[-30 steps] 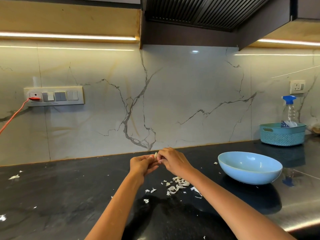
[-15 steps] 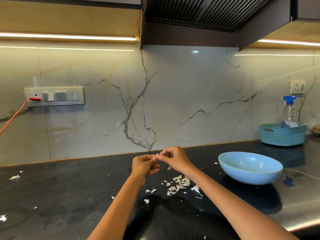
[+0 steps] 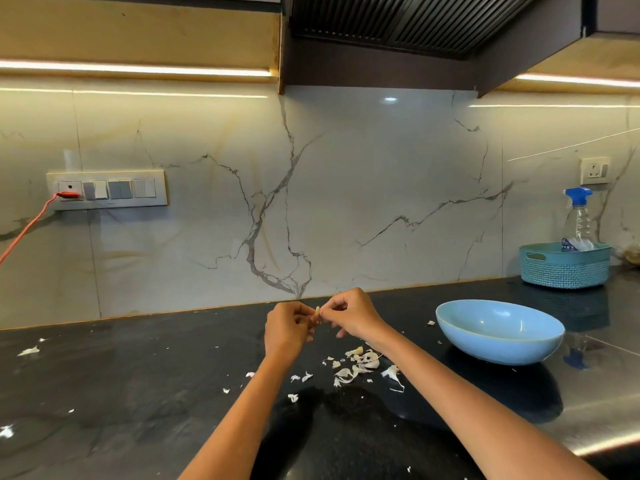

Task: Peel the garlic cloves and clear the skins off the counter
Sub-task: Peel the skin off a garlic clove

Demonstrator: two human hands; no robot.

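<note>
- A garlic clove (image 3: 316, 314) is held in the air above the counter (image 3: 138, 393), between the two hands, a little left of the bowl (image 3: 498, 332).
- Left hand (image 3: 287, 329): fingers curled, clove pinched at its lower part between thumb and fingertips. Judged to serve as the fixed support while the skin is worked off.
- Right hand (image 3: 353, 315): fingers curled, thumb and forefinger pinched at the right side of the clove. Whether skin or bare clove is caught in the pinch cannot be told; the detail is too small.
- The clove is kept directly over the pile of skins (image 3: 360, 367), probably so that pieces fall in one place for later clearing.
- Pile of skins: lying on the counter just near of the hands, partly under the right forearm. Loose scraps (image 3: 29, 350) are scattered far to the left as well.
- Bowl: blue, on the counter right of the hands, within easy reach; presumably meant for peeled cloves. Its contents are not visible from this angle.
- Basket (image 3: 564, 266) with a spray bottle (image 3: 578, 216) stands far right against the wall, apart from the work.
- Judgement: peeling in progress; clearing of skins not yet begun.
</note>
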